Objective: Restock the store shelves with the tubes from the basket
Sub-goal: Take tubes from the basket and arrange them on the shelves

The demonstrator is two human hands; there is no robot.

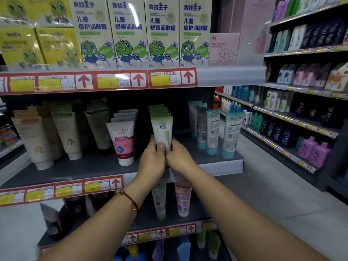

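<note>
both hands pinch the lower end of one green-and-white tube (163, 131), the left hand (153, 159) with thumb across its front, the right hand (178, 157) curled round its right side. the tube stands upright at the front of its row, mid-shelf (90, 167), just right of a pink softto tube (122, 142).

My arms are bare from the bottom of the view up to the hands, with no sleeves showing. Round my left wrist (130, 199) I wear a thin red cord bracelet (131, 201) strung with a few small rounded beads. My right wrist (194, 169) carries nothing. My nails are short and plain.
</note>
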